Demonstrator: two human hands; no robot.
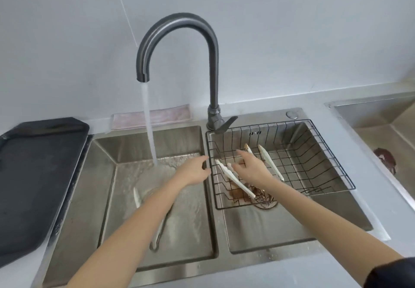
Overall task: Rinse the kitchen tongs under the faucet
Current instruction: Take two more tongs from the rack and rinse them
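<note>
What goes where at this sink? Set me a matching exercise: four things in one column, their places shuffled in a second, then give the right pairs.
Things:
1. wire basket
2. black tray
3. pink cloth
4. stream of water

Places:
A. on the counter left of the sink
B. falling into the left basin
C. sitting in the right basin
D. lying along the wall behind the left basin

Right pairs: 1-C, 2-A, 3-D, 4-B
</note>
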